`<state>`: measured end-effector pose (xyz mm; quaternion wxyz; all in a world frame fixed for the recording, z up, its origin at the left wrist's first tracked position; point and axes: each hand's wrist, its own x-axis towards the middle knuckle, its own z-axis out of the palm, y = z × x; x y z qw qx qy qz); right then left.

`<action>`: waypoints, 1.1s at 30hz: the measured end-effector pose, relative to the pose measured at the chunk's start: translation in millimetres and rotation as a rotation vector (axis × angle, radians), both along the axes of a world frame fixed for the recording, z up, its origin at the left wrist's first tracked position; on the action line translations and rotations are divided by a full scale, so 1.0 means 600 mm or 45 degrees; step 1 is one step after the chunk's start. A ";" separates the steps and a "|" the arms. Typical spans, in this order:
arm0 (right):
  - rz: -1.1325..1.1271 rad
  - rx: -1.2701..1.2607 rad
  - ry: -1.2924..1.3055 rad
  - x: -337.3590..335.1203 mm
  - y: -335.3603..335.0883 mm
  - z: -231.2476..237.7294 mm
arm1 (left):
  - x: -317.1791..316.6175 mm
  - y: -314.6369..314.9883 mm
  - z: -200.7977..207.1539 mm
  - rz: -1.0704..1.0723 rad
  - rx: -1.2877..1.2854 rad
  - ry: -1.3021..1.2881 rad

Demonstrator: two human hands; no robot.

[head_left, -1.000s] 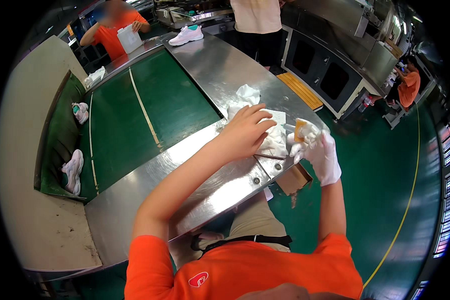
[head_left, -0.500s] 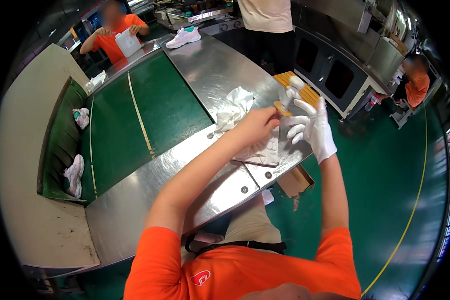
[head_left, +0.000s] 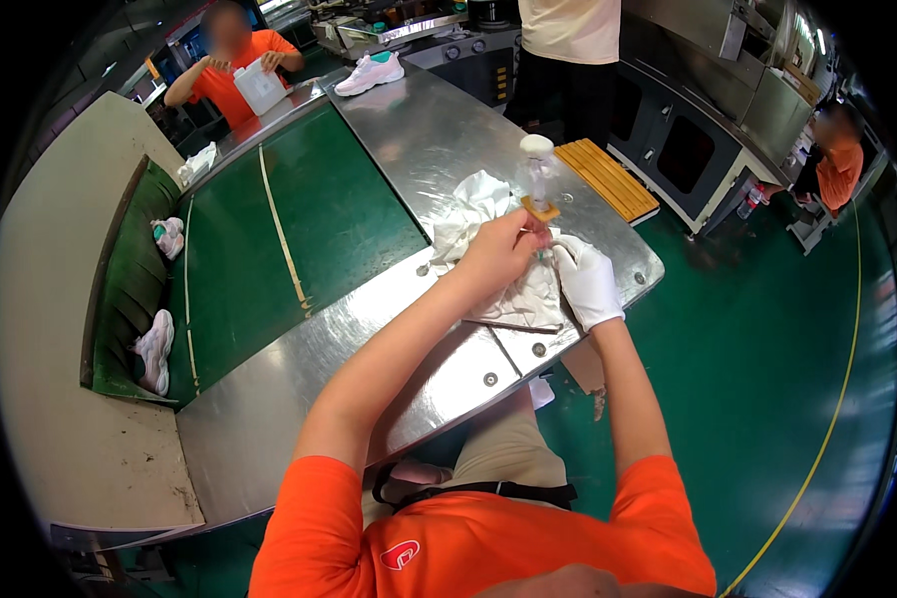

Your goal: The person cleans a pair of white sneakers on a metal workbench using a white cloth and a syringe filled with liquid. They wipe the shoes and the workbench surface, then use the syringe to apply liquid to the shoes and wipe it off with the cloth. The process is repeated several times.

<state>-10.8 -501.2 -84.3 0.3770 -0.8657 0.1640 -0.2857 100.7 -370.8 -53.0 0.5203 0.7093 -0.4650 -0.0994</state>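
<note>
My bare left hand (head_left: 503, 249) is closed around the lower end of a small clear tool with a white rounded top (head_left: 536, 147) and a yellowish collar. It stands nearly upright above the metal table. Close beside it, my right hand (head_left: 586, 281), in a white glove, has its fingers curled in toward the tool's lower end; what they pinch, if anything, is hidden. Beneath both hands lies a crumpled white cloth (head_left: 476, 199), spread over a flat pad near the table's corner.
A green conveyor belt (head_left: 339, 199) runs along the metal table (head_left: 419, 120). White-pink shoes lie on the belt's left side (head_left: 154, 351) and at the table's far end (head_left: 371, 75). A yellow slatted board (head_left: 608, 179) is beyond my hands. Several people are around.
My right hand has come down and inward from an open, spread pose, its fingers now curled beside my left. The tool has gone from tilted and blurred to nearly upright.
</note>
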 end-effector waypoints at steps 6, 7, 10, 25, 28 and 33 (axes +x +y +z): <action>-0.008 0.010 -0.097 0.003 -0.004 -0.012 | 0.003 -0.019 0.000 -0.018 -0.121 0.096; -0.003 0.045 -0.083 0.001 -0.002 -0.008 | 0.002 -0.019 0.001 -0.018 -0.055 0.054; -0.005 0.073 -0.076 0.002 -0.002 -0.009 | -0.001 -0.018 0.005 -0.015 0.046 -0.034; 0.032 0.242 -0.085 0.010 -0.013 -0.030 | 0.008 -0.031 -0.015 0.005 -0.017 -0.291; 0.035 0.268 -0.102 0.009 -0.013 -0.032 | 0.001 -0.033 -0.012 0.004 -0.048 -0.336; 0.024 0.259 -0.008 0.004 -0.003 -0.006 | 0.003 -0.028 -0.011 -0.006 -0.051 -0.257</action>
